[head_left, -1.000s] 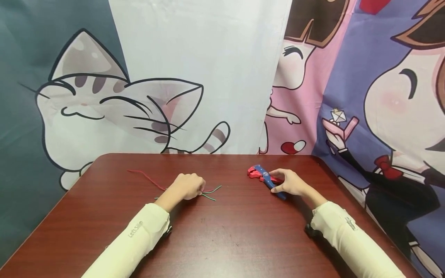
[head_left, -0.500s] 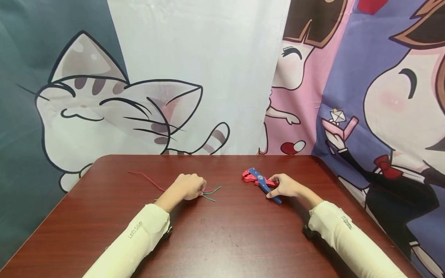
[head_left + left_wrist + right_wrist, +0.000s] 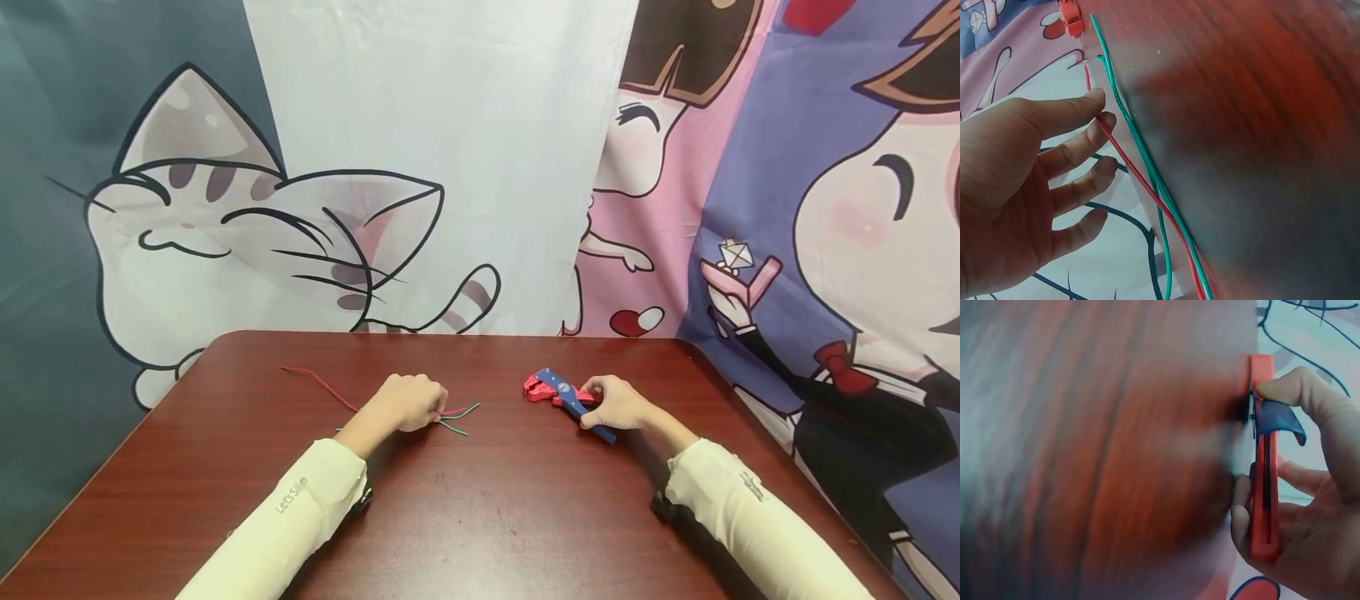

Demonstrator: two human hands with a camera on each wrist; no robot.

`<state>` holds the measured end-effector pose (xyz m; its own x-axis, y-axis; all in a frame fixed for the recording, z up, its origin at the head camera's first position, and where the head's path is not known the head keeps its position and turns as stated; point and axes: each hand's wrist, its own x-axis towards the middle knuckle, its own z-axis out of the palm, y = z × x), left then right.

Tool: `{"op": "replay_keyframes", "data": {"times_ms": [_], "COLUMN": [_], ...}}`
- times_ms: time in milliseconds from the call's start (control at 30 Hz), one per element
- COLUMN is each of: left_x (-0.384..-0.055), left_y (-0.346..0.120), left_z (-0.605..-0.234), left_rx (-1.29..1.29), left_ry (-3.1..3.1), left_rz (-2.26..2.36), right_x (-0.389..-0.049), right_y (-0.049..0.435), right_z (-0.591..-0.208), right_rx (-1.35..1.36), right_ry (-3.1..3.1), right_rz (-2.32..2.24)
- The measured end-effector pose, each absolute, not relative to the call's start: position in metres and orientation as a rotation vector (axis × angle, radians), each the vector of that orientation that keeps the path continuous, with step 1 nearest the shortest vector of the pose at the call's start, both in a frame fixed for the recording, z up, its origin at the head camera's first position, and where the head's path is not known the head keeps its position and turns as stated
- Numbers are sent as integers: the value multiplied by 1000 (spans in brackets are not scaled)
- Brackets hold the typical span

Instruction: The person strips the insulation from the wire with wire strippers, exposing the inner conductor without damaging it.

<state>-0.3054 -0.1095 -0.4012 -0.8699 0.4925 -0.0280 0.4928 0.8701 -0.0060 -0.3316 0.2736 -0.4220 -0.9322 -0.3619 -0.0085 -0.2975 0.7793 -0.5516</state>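
Note:
In the head view my left hand [image 3: 405,404] is low over the table, left of centre. Thumb and forefinger pinch a thin red wire [image 3: 1125,153], seen close in the left wrist view; the other fingers curve loosely. Green wires [image 3: 1114,87] run alongside the red one, crossing near it. My right hand [image 3: 621,404] grips a red and blue wire stripper [image 3: 570,404], its head pointing left and away from me. The right wrist view shows the thumb on one side of the tool [image 3: 1263,540] and fingers wrapped on the other.
The brown wooden table [image 3: 480,517] has rounded far corners. Behind it hangs a cartoon backdrop [image 3: 450,125]. The red wire's long end reaches toward the table's far left, and short green ends stick out to the right of my left hand.
My right hand has shifted slightly left and toward me, bringing the wire stripper with it. The left hand keeps its place on the wire.

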Motion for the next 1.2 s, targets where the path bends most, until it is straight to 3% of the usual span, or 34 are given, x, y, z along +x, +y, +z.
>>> {"op": "replay_keyframes", "data": {"times_ms": [767,1200], "left_x": [-291,-295], "left_y": [-112,-111], "left_z": [-394,-397], "left_rx": [879,894], "left_ry": [3049,3059], "left_rz": [140,117], "right_x": [-286,-262], "right_y": [228,206], "right_z": [-402,-388], "right_rx": [-598,-437], "right_ry": [2807,2796], "right_rz": [-1158,-1248]}}
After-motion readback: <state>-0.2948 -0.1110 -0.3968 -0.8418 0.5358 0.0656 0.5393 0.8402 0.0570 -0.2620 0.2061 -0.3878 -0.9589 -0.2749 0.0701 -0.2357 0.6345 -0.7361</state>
